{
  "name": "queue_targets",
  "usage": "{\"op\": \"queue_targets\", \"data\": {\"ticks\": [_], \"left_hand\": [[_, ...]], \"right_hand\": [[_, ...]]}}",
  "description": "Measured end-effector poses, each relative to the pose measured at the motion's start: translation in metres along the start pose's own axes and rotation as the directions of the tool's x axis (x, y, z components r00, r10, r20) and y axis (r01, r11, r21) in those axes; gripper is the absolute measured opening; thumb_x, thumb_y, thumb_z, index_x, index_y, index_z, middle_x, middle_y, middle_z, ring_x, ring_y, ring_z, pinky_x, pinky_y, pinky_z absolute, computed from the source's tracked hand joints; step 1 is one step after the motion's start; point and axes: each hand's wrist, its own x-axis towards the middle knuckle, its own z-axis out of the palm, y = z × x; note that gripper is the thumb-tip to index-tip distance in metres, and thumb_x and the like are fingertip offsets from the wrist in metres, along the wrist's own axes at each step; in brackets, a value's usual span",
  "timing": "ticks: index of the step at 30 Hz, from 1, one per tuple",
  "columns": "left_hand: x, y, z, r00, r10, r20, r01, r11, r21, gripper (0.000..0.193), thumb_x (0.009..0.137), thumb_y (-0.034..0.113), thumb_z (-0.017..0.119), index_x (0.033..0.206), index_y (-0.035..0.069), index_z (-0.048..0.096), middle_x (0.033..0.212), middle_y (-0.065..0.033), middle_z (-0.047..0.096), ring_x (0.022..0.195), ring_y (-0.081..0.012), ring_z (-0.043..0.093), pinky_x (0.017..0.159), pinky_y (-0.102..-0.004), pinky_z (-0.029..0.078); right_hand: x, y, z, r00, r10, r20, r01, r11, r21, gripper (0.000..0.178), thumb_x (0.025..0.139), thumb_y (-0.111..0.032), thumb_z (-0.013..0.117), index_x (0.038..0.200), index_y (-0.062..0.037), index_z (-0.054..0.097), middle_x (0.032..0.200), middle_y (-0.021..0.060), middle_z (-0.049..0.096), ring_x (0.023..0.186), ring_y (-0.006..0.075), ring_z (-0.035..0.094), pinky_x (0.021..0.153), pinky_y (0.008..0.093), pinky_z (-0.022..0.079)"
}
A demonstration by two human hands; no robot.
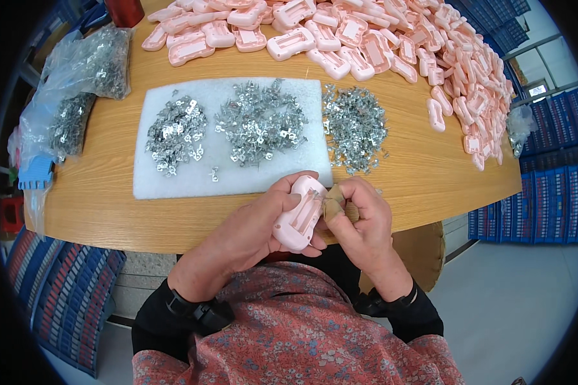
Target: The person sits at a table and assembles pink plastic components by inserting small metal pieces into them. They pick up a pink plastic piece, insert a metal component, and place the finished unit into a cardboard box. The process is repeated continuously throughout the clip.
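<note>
My left hand (253, 221) is closed around a pale pink plastic housing (291, 229) with a long recessed compartment facing up. It is held tilted above the table's near edge. Tan coverings wrap the thumb and fingertips of my right hand (370, 221), which are pinched together at the housing's upper right side. Whatever lies between those fingertips is too small and hidden to make out. Just beyond my hands, small silvery metal clips lie in a left pile (176, 133) and a middle pile (260, 125) on a white foam sheet (250, 184). Another clip pile (355, 128) sits right of the sheet.
Many pink housings (359, 48) are heaped along the table's far and right sides. Clear plastic bags of metal parts (103, 67) stand at the left, near a blue plastic piece (36, 173) and a red container (124, 11). Blue racks (536, 199) stand beyond the wooden table (424, 173).
</note>
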Motion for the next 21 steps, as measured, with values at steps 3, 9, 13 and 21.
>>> {"op": "queue_targets", "data": {"ticks": [3, 9, 13, 21], "left_hand": [[0.001, 0.002, 0.0, 1.0, -0.016, -0.001, 0.016, 1.0, 0.02, 0.048, 0.102, 0.017, 0.038, 0.149, 0.011, 0.031, 0.106, -0.0141, 0.063, 0.083, -0.0303, 0.07, 0.077, -0.0428, 0.061], [0.002, 0.001, 0.0, 1.0, -0.027, 0.003, 0.027, 1.0, 0.013, 0.048, 0.101, 0.017, 0.038, 0.148, 0.011, 0.032, 0.107, -0.0146, 0.063, 0.083, -0.0302, 0.07, 0.077, -0.0424, 0.06], [0.004, -0.001, -0.001, 0.999, -0.025, -0.031, 0.026, 0.999, 0.041, 0.048, 0.101, 0.017, 0.038, 0.149, 0.011, 0.031, 0.107, -0.0145, 0.062, 0.084, -0.0299, 0.07, 0.077, -0.0418, 0.06], [0.004, -0.004, -0.005, 1.0, 0.003, -0.03, -0.002, 0.999, 0.044, 0.05, 0.101, 0.018, 0.04, 0.15, 0.012, 0.029, 0.107, -0.0141, 0.062, 0.083, -0.0287, 0.069, 0.077, -0.0416, 0.06]], "right_hand": [[-0.001, 0.004, 0.0, 1.0, 0.022, -0.002, -0.022, 0.999, 0.05, 0.019, 0.078, -0.002, 0.068, 0.094, -0.0017, 0.059, 0.082, 0.0087, 0.057, 0.074, 0.0221, 0.056, 0.063, 0.0317, 0.048], [0.001, 0.004, 0.0, 0.997, 0.068, 0.035, -0.068, 0.998, 0.007, 0.018, 0.078, -0.002, 0.069, 0.093, -0.0012, 0.059, 0.081, 0.0098, 0.057, 0.073, 0.0223, 0.058, 0.063, 0.0329, 0.049], [0.004, -0.006, -0.002, 0.997, 0.065, 0.052, -0.062, 0.997, -0.053, 0.017, 0.079, -0.002, 0.069, 0.092, -0.0011, 0.059, 0.082, 0.0113, 0.058, 0.073, 0.0238, 0.06, 0.062, 0.0345, 0.049], [0.001, -0.005, -0.003, 1.0, -0.021, 0.014, 0.023, 0.987, -0.158, 0.017, 0.076, -0.003, 0.071, 0.09, -0.0039, 0.061, 0.084, 0.0104, 0.059, 0.076, 0.029, 0.06, 0.07, 0.0391, 0.046]]}}
